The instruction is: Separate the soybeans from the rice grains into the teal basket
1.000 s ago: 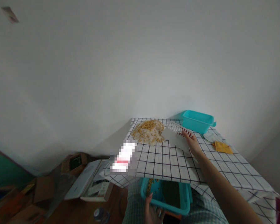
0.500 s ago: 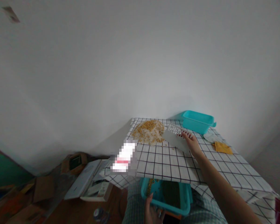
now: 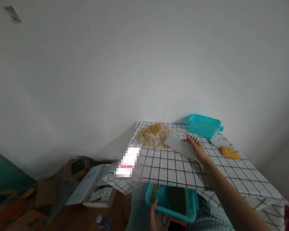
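Gently, by the look of it, work the white slotted board [image 3: 179, 146] against the right side of the heap of yellow beans and white grains [image 3: 152, 136], at the centre of the frame. Right hand [image 3: 199, 151] closed on the slotted edge, fingers curled through or around it (hard to tell which). Best to press the board's lower edge flat to the checked desk [image 3: 159, 168] and favour short, even strokes, with no raised corner for round beans to roll under. Watch especially the small tail of beans at the heap's lower right, beside the board.

At bottom centre, left hand [image 3: 156, 223] gripping the near wall of a turquoise bin [image 3: 173, 214], thumb up on the rim, other fingers partly hidden. Hold level, mouth up, tight beneath the desk's near edge.

For moving, use the straight run of checked surface between heap and near edge. Go carefully rightward: second turquoise bin [image 3: 204, 128] and yellow cloth [image 3: 230, 152] both beyond the right hand. Likewise mind the wall [image 3: 156, 80] just behind the heap, and the pixelated patch [image 3: 127, 162] at the desk's left edge.
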Demonstrator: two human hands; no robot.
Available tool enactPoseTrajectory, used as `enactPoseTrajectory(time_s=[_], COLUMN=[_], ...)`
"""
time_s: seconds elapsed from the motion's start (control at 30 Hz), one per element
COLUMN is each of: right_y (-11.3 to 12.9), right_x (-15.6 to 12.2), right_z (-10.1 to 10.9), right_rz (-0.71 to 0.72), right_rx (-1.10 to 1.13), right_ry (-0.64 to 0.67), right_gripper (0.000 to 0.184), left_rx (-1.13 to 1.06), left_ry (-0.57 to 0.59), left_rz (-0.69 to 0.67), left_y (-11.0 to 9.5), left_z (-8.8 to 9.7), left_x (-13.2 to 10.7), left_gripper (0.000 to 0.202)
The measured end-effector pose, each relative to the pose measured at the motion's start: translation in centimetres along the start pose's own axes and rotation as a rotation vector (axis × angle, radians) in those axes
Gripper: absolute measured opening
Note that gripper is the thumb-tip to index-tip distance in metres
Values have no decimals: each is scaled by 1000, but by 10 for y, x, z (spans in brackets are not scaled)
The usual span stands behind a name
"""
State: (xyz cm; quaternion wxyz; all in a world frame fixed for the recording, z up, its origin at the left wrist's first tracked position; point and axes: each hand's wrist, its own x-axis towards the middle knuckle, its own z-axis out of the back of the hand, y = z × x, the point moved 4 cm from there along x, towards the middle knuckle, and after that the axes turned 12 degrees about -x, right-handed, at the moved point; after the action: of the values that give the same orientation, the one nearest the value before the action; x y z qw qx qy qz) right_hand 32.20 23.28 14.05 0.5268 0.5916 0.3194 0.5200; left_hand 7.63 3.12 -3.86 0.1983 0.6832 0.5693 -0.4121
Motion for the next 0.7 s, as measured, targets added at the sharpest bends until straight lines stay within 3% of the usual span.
enactPoseTrajectory(time_s=[0.3,0.7], right_y=[1,6], right_x=[2,-6], right_z=[5,-4], right_rz=[54,-68], right_rx=[-111,-23], right_ry=[-89,75], right_gripper=[37,43], left_rx=[9,23], left_ry=[-40,-6], left_rz=[-60,-18], left_y=[0,-3], left_z=[1,-7], left_x=[0,-12], left_gripper=[31,33])
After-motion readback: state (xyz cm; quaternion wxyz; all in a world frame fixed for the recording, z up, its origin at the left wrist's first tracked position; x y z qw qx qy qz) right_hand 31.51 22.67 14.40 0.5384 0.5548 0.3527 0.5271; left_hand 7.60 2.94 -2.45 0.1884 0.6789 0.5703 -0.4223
